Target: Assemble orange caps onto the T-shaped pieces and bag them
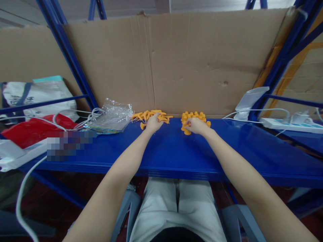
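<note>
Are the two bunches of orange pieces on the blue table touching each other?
Apart. The head view shows a strip of blue tabletop between the loose bunch by the left hand and the tight bunch by the right hand.

The left hand (154, 123) merges at its tips with the pile of orange pieces (141, 115), so whether it grips one cannot be told, while the right hand (198, 126) covers part of the orange knobbed cluster (186, 117), hiding exactly what it touches. The finer shapes in the pile are too small to separate. A pixelated patch (70, 144) masks whatever lies near the left end of the table (176, 153). Lettering on the white bag (50, 92) is too soft to read. The power strip (290, 126) runs off the right edge, both forearms (124, 164) off the bottom
</note>
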`<state>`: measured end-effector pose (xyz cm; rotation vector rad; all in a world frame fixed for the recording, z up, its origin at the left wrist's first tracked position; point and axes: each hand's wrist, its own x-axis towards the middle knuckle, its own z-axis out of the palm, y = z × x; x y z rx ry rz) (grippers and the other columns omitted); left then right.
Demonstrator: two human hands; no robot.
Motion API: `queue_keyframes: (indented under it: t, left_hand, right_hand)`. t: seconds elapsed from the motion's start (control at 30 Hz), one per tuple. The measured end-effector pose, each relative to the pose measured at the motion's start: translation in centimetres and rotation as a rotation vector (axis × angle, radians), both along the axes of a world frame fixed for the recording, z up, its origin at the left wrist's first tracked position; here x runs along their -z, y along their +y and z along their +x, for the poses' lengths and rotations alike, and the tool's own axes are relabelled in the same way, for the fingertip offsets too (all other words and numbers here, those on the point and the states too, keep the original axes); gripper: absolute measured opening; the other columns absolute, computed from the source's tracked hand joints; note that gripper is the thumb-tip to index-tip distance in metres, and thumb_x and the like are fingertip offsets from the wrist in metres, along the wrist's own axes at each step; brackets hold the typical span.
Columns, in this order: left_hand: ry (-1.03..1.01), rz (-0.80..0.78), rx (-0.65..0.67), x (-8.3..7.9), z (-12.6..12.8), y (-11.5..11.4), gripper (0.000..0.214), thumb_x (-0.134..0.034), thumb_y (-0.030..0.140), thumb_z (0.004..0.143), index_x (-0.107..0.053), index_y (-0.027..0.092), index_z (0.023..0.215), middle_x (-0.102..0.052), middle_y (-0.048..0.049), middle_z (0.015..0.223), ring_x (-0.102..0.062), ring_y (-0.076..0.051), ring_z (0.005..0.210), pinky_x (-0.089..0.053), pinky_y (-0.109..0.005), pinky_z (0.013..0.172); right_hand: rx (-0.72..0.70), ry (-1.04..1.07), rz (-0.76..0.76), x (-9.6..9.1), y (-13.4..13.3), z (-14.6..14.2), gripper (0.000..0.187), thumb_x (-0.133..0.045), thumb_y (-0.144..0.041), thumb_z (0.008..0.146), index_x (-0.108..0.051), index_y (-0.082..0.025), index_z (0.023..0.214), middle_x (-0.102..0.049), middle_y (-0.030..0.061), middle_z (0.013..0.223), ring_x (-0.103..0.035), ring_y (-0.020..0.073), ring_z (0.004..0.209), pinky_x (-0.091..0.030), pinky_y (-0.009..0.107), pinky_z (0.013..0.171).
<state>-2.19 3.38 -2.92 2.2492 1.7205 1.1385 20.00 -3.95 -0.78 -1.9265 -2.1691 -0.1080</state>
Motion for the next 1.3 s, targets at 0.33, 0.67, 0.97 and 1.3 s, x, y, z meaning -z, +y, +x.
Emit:
queue_keyframes:
  t: [0.33, 0.67, 0.97, 1.3]
  left_hand:
    - [0.151, -0.103, 0.012, 0.1, 0.3, -0.6, 0.051, -0.070, 0.026, 0.079, -0.064, 0.021, 0.130, -0.075, -0.0070, 0.112, -0.069, -0.025, 0.106, -0.053, -0.030, 0.091]
    - [0.297, -0.146, 0.109, 0.7, 1.2, -0.6, 0.048, -0.069, 0.021, 0.080, -0.068, 0.022, 0.128, -0.073, -0.0074, 0.122, -0.068, -0.024, 0.111, -0.053, -0.031, 0.097]
    - [0.375, -0.172, 0.200, 0.9, 1.1, 0.1, 0.029, -0.057, 0.030, 0.093, -0.076, 0.021, 0.113, -0.076, -0.0083, 0.113, -0.070, -0.023, 0.106, -0.053, -0.031, 0.094]
    - [0.483, -0.067, 0.241, 0.9, 0.1, 0.2, 0.043, -0.064, 0.012, 0.080, -0.075, 0.029, 0.118, -0.066, -0.0103, 0.127, -0.061, -0.030, 0.120, -0.045, -0.043, 0.107]
  right_hand:
    - [0.010, 0.033, -0.005, 0.0, 0.0, 0.0, 0.030, -0.059, -0.025, 0.089, -0.071, -0.016, 0.114, -0.073, 0.0141, 0.109, -0.067, 0.0310, 0.108, -0.049, 0.040, 0.092]
    - [-0.018, 0.069, -0.009, 0.5, 0.6, 0.3, 0.031, -0.065, -0.019, 0.084, -0.070, -0.015, 0.114, -0.073, 0.0132, 0.105, -0.069, 0.0289, 0.101, -0.050, 0.038, 0.089]
    - [-0.017, 0.119, -0.003, 2.1, 1.5, 0.8, 0.043, -0.063, -0.024, 0.088, -0.061, -0.013, 0.129, -0.073, 0.0149, 0.110, -0.069, 0.0285, 0.104, -0.049, 0.038, 0.092]
    - [0.066, 0.100, 0.026, 3.3, 1.8, 0.0, 0.051, -0.055, -0.033, 0.093, -0.049, -0.015, 0.141, -0.066, 0.0180, 0.130, -0.064, 0.0336, 0.119, -0.050, 0.041, 0.096]
